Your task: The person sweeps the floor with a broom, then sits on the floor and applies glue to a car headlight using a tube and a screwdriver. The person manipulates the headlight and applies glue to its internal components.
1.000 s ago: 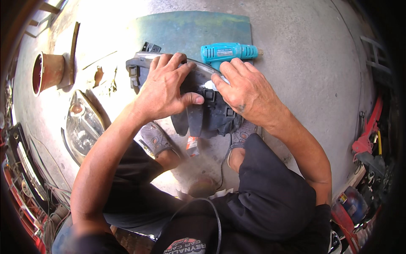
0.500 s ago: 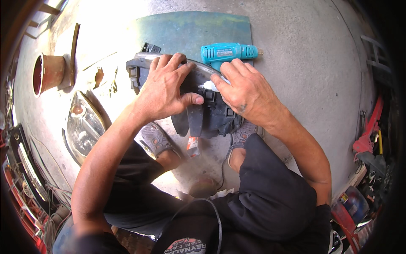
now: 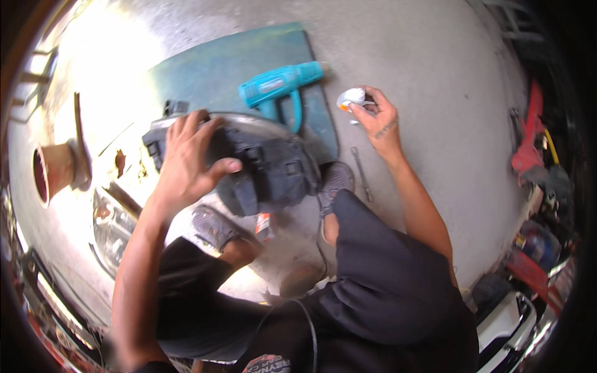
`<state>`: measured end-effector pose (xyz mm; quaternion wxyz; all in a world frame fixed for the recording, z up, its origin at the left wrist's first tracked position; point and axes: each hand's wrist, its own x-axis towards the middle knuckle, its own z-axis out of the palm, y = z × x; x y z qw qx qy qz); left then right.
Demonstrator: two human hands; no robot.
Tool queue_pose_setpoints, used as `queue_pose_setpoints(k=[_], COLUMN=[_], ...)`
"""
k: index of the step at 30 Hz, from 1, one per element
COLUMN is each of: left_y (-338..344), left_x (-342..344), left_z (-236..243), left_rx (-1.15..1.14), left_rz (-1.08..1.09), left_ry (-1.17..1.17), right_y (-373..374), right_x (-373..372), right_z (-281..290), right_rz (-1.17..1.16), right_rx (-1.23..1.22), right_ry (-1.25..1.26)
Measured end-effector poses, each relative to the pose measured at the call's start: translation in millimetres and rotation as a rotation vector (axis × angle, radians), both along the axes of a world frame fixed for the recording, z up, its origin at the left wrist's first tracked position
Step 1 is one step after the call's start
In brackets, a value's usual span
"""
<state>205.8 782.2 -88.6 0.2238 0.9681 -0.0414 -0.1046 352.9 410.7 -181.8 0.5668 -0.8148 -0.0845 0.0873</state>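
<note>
A black car headlight housing [image 3: 273,165] leans between my feet, its back toward me and its pale rim on the far side. My left hand [image 3: 189,161] holds its upper left part, fingers bent over the rim and thumb sticking out. Off to the right, over the concrete, my right hand [image 3: 378,121] is closed on a small white squeeze bottle [image 3: 353,96] with an orange mark; the fingers hide part of it. Just beyond the housing a turquoise heat gun [image 3: 273,84] lies on a greenish board [image 3: 211,59], its nozzle pointing right.
A wrench [image 3: 360,174] lies on the floor right of my foot. At left are a brown pot [image 3: 56,171] and a clear headlight lens [image 3: 112,227]. Red metal parts [image 3: 530,140] crowd the right edge. An orange-and-white packet [image 3: 264,227] sits between my feet.
My right hand has moved away from the housing to the right, carrying the white squeeze bottle. My left hand stays on the housing. The whole view has shifted and turned.
</note>
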Motion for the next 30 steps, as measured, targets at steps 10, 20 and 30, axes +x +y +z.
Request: queue_pose_setpoints(k=[10, 20, 30], left_y=[-8, -10, -5], left_x=[5, 3, 7], left_z=[1, 5, 1], left_rx=[-0.012, -0.022, -0.011], left_rz=[0.026, 0.042, -0.008], left_ry=[0.055, 0.067, 0.037], right_y=[-124, -107, -131], right_x=[33, 29, -1], right_z=[-139, -182, -153], right_rz=[-0.381, -0.283, -0.38], right_rx=[-0.363, -0.452, -0.546], right_ry=[0.111, 0.105, 0.016])
